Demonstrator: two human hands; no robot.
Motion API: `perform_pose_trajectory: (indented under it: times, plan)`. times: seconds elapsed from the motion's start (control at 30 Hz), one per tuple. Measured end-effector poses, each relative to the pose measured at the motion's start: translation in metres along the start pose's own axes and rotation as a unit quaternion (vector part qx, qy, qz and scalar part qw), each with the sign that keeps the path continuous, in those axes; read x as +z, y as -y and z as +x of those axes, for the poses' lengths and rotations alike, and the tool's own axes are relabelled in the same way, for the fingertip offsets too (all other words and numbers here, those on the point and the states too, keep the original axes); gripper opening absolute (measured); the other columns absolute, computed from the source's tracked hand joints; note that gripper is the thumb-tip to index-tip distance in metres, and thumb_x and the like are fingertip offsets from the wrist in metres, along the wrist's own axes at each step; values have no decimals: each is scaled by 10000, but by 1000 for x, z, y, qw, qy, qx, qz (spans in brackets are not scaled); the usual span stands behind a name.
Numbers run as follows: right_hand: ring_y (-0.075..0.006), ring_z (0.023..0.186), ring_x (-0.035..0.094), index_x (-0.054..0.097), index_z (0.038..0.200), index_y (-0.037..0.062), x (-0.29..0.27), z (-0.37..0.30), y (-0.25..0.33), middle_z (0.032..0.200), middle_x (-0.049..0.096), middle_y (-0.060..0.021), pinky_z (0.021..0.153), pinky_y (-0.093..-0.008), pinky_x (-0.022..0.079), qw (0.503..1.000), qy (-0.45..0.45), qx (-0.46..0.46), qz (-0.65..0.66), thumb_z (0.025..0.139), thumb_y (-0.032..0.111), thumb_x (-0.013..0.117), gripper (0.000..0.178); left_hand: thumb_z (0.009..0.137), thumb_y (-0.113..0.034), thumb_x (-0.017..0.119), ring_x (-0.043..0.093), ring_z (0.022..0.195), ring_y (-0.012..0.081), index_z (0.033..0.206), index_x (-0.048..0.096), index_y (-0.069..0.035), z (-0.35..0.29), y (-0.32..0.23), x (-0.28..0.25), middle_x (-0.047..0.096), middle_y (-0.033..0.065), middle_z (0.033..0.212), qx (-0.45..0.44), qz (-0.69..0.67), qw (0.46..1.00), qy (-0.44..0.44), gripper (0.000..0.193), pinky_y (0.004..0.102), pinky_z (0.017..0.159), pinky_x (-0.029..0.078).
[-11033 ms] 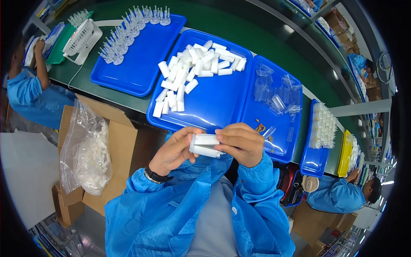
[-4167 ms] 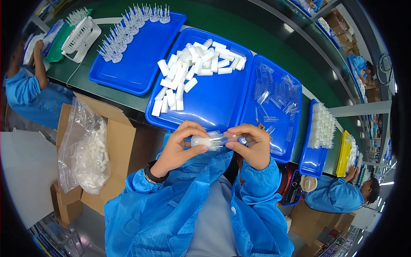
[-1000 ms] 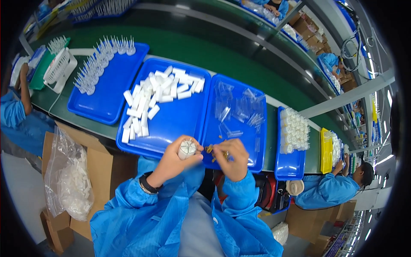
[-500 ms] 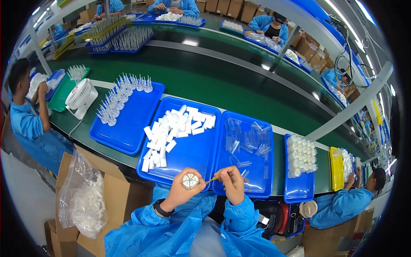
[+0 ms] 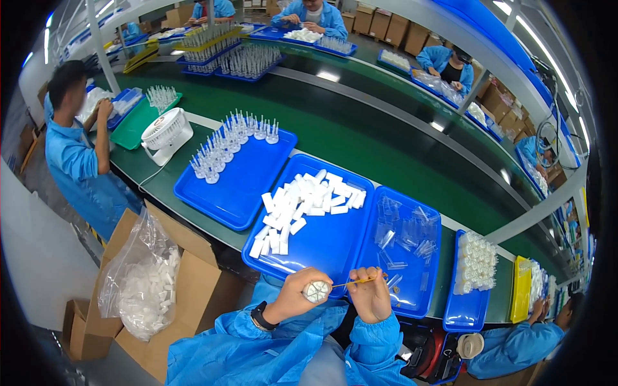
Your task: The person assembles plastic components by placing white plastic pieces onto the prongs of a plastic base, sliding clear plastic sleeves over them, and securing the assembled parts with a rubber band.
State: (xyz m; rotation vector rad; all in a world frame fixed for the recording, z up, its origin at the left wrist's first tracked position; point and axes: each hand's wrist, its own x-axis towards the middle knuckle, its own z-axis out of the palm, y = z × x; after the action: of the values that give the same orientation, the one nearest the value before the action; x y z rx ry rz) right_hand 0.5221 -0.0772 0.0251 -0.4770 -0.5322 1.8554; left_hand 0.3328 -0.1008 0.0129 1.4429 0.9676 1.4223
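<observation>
My left hand (image 5: 290, 297) is closed round a bundle of white wedge-shaped pieces (image 5: 316, 291), whose round end with dividing lines faces up. My right hand (image 5: 371, 300) pinches a thin amber rubber band (image 5: 351, 282), which stretches taut from the bundle to the fingers. Both hands are over the near edges of two blue trays. Loose white pieces (image 5: 298, 225) are heaped in the blue tray (image 5: 322, 253) in front. To its right, a second blue tray (image 5: 367, 252) contains clear plastic pieces (image 5: 408, 234), with small amber bands near its front.
At left, a blue tray (image 5: 215, 204) carries clear stemmed parts (image 5: 223, 153), beside a white fan (image 5: 167, 136). An open carton (image 5: 205, 273) with a bag of white pieces (image 5: 150, 293) stands lower left. Rightward is a tray of assembled bundles (image 5: 476, 260). Co-workers sit around the green conveyor (image 5: 347, 122).
The view has shifted, so the trays appear farther right and lower. My right hand has drawn away from the bundle, and the rubber band is stretched longer.
</observation>
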Motion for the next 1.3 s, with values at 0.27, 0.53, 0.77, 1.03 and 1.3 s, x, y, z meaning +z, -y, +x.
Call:
perform_pose_trajectory:
  times: [0.27,0.53,0.77,1.03,1.3]
  plan:
    - [-204,870,479,505,877,124,1,0,4,823,507,-33,725,-311,387,996,-4,-85,-5,1017,324,388,271,661,-58,757,629,773,213,924,674,-102,6,-2,-13,667,38,875,151,158,973,78,279,308,646,507]
    - [-199,828,500,504,890,90,10,-4,-6,878,577,-101,726,-310,395,983,-108,-80,-125,1011,298,402,261,714,-139,691,605,784,159,917,684,-147,11,-13,-19,651,-14,871,284,280,900,176,203,269,630,516]
    - [-116,686,488,500,901,49,5,-14,-25,772,544,-59,622,-229,379,970,-37,-67,-230,1012,214,418,215,692,-98,753,625,844,187,939,671,-118,11,-5,-23,651,26,909,182,200,946,180,261,296,678,523]
    - [-170,682,471,626,823,33,27,-5,-19,765,558,-52,588,-266,364,795,27,-224,-564,851,62,643,44,766,-25,759,604,882,110,1018,551,-30,-5,0,-5,640,83,966,-115,-76,989,58,327,278,733,531]
    - [-151,698,480,627,841,34,23,-12,-23,789,556,-48,611,-267,376,834,23,-159,-528,879,84,624,63,775,59,677,638,777,163,1054,477,-58,-8,3,-6,619,90,838,-214,-308,926,-34,363,263,584,547]
